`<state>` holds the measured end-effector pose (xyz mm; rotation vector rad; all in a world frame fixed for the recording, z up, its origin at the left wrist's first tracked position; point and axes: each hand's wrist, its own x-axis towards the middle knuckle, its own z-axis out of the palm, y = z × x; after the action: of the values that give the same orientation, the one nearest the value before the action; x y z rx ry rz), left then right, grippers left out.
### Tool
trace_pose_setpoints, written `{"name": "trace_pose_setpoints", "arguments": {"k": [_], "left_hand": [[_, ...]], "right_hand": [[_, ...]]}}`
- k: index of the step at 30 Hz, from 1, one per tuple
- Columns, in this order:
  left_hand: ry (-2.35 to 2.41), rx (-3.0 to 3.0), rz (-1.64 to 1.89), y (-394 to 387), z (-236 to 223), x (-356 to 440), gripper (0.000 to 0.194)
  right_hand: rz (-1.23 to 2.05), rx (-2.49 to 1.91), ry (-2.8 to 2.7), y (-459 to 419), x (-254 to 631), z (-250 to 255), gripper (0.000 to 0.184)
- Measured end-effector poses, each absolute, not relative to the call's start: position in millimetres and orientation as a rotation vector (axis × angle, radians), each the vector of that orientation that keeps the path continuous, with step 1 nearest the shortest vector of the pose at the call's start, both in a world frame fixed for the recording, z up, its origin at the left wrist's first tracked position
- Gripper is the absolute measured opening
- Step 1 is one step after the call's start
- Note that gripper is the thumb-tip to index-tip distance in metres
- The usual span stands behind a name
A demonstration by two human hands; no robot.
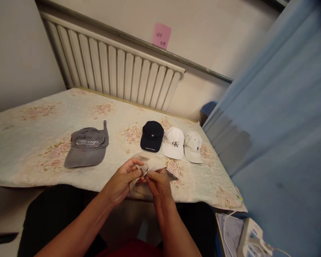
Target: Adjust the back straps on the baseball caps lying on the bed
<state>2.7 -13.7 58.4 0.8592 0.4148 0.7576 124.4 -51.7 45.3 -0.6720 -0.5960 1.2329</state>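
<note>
A beige cap (155, 162) is held low over the near edge of the bed, partly hidden behind my fingers. My left hand (123, 181) pinches its strap near a small metal buckle (147, 170). From the other side, my right hand (159, 181) grips the strap with thumb and fingers closed at the buckle. Beyond my hands lie a navy cap (152, 136), a white cap with black letters (173, 143) and an off-white cap (193, 147), side by side. Off to the left sits a grey cap (87, 147), its strap end sticking up.
A floral sheet (117, 160) covers the bed. Just right of my hands lies a dark flat object (171, 175), partly covered. A radiator (117, 67) lines the wall, and a blue curtain (281, 117) hangs at right. A white power strip (253, 237) with cables is at lower right.
</note>
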Motion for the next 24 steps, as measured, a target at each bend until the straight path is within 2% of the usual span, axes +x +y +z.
{"name": "trace_pose_setpoints", "arguments": {"k": [8, 15, 24], "left_hand": [[0.433, 0.838, 0.769, -12, 52, 3, 0.027], [0.449, 0.852, 0.733, -12, 47, 2, 0.025], [0.483, 0.915, 0.716, -13, 47, 1, 0.028]], "right_hand": [[1.189, -0.621, -0.566, -47, 120, 42, 0.015], [1.255, -0.662, -0.598, -49, 124, 41, 0.026], [1.272, -0.703, -0.607, -49, 130, 34, 0.022]]}}
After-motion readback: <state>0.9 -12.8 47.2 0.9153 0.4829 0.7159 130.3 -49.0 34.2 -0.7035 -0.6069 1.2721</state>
